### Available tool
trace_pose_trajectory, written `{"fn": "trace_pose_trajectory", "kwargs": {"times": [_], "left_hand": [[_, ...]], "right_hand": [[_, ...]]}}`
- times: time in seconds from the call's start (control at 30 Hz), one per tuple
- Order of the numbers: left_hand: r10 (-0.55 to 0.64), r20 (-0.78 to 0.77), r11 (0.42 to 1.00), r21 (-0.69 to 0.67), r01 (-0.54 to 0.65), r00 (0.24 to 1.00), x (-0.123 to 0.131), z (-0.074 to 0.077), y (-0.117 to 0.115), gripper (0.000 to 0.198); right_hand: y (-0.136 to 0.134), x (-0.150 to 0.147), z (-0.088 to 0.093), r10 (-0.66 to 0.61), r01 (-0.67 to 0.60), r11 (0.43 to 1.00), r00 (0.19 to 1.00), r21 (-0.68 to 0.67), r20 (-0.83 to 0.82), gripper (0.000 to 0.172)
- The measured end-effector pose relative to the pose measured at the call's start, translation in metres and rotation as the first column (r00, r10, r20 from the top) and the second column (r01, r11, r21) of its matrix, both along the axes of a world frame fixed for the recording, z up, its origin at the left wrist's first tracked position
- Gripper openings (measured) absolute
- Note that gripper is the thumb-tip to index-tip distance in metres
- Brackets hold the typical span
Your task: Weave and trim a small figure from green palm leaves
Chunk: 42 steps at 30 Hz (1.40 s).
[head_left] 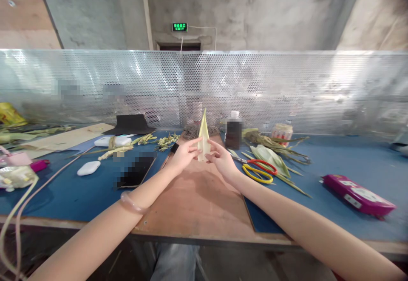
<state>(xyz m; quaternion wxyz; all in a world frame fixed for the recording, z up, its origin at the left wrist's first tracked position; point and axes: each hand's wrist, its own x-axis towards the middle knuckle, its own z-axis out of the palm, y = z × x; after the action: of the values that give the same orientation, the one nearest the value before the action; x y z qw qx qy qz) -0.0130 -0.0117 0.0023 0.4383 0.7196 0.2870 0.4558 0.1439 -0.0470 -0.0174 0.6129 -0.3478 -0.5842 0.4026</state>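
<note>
A pale yellow-green leaf strip [203,134], folded to a point, stands upright between both my hands above the brown wooden board [197,200]. My left hand [182,155] pinches its lower left side with fingers closed on it. My right hand [220,158] grips its lower right side the same way. A clear bangle [132,204] sits on my left wrist.
Scissors with red and yellow handles [259,171] lie right of the board beside green leaves [269,155]. A dark bottle [233,131], a small jar [282,133], a pink case [358,195], a black phone [135,171], a white earbud case [88,168] and leaf scraps [165,141] rest on the blue table [334,162]. A perforated metal screen [287,85] backs it.
</note>
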Motion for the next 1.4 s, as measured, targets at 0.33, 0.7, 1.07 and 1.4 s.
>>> {"fn": "trace_pose_trajectory", "kwargs": {"times": [0.33, 0.7, 1.07, 1.4], "left_hand": [[-0.035, 0.119, 0.982, -0.18, 0.056, 0.992, -0.002, -0.002, 0.006, 0.05], [-0.034, -0.162, 0.993, 0.104, 0.051, 0.986, -0.004, 0.003, 0.002, 0.046], [-0.017, -0.161, 0.995, 0.09, 0.032, 0.987, 0.0, 0.008, 0.0, 0.054], [-0.004, -0.241, 0.997, 0.07, 0.021, 0.971, -0.001, 0.008, -0.005, 0.043]], "right_hand": [[-0.002, 0.004, 0.001, 0.037, -0.05, 0.995, 0.991, -0.091, -0.132, 0.061], [0.004, 0.005, -0.005, -0.327, 0.261, 0.939, 0.881, 0.225, 0.342, 0.049], [0.006, 0.004, -0.003, -0.267, 0.233, 0.96, 0.928, 0.156, 0.258, 0.056], [0.005, 0.009, 0.0, -0.071, 0.028, 0.984, 0.967, -0.177, -0.243, 0.034]]}}
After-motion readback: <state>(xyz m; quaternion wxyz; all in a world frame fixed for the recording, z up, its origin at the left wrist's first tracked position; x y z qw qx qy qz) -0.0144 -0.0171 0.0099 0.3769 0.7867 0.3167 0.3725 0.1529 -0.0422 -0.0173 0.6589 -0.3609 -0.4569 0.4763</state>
